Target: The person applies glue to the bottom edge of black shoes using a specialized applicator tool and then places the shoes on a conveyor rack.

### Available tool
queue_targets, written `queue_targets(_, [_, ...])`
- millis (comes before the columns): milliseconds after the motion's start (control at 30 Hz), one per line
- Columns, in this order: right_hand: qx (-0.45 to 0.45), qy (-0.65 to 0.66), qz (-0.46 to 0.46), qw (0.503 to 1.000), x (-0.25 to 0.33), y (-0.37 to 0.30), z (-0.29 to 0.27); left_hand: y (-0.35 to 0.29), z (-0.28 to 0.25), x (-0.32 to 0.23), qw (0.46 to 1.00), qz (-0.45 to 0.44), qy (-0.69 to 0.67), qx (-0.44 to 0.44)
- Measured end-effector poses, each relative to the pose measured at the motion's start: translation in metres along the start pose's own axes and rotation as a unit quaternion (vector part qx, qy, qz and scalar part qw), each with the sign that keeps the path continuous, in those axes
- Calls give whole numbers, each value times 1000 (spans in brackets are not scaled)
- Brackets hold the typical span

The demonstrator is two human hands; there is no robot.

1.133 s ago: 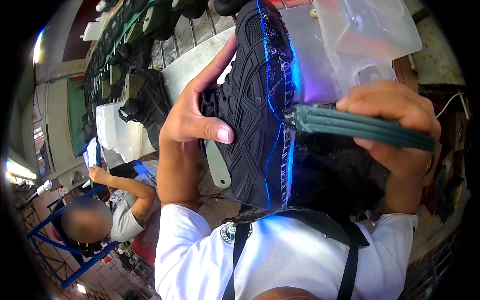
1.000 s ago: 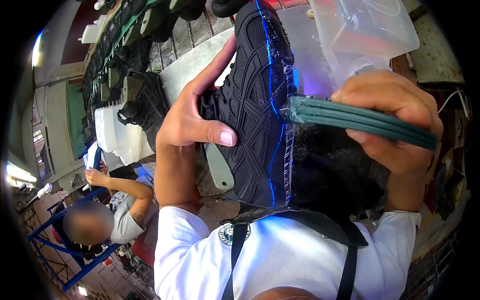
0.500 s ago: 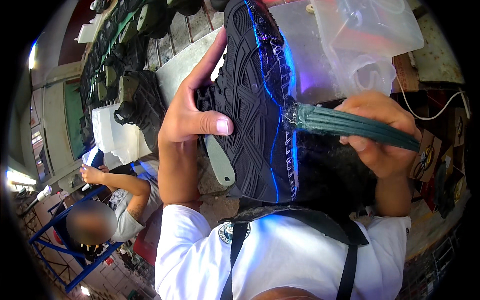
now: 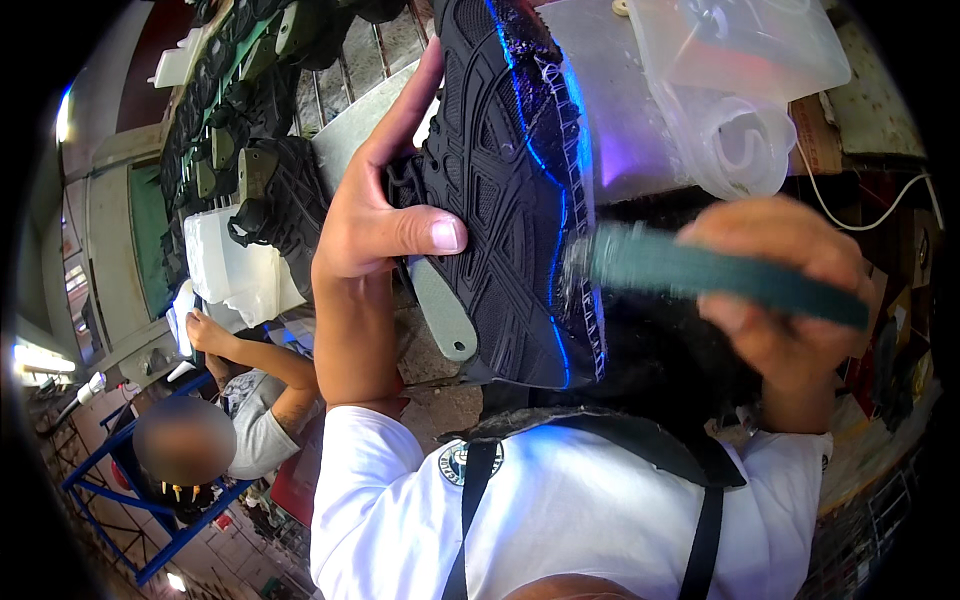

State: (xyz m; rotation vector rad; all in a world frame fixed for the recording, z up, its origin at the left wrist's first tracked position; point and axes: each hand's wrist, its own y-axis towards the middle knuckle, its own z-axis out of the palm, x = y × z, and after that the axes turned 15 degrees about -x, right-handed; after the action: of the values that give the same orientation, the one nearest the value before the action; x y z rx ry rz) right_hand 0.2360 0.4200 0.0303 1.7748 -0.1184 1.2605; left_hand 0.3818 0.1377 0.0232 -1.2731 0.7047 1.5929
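My left hand (image 4: 378, 225) is wrapped round a black shoe upper (image 4: 495, 235), its thumb pressed on the side and a finger stretched along the far edge. A grey-green shoe last (image 4: 443, 315) with a small hole sticks out of the upper's opening. White zigzag stitching runs down the right edge, beside a blue-lit line. In my right hand (image 4: 785, 290) is a brush with a green handle (image 4: 650, 260), blurred by motion. Its pale bristles meet the upper near the stitched edge. The underside of the upper faces right and is mostly hidden.
Black shoes on lasts (image 4: 265, 165) line a rack at the left. A translucent plastic container (image 4: 740, 60) and a white cable (image 4: 870, 228) lie at the far right. At the left, a co-worker in a grey shirt (image 4: 265, 420) handles a pale object.
The brush and my right hand have moved right and slightly nearer me along the stitched edge. The upper has tilted a little, its near end shifting right. The co-worker's arm has moved.
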Motion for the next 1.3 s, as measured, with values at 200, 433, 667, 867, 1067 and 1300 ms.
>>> queue_targets(200, [18,-78,19,997,16,-2,3,0,3,-4,1000,-7,10,-13])
queue_targets(433, [39,-65,33,997,23,-2,6,-1,3,-8,999,-7,35,-26])
queue_targets(667, [108,13,57,992,16,11,-7,0,1,-7,996,-8,89,-29])
queue_targets(867, [-24,192,264,945,17,-14,-3,-8,-4,-1,996,-71,-13,-44])
queue_targets(1067, [-262,267,356,856,28,-39,60,-18,1,6,994,-80,-46,-54])
queue_targets(1300, [-38,45,199,978,43,-22,9,-24,-5,1,991,-83,-66,-79])
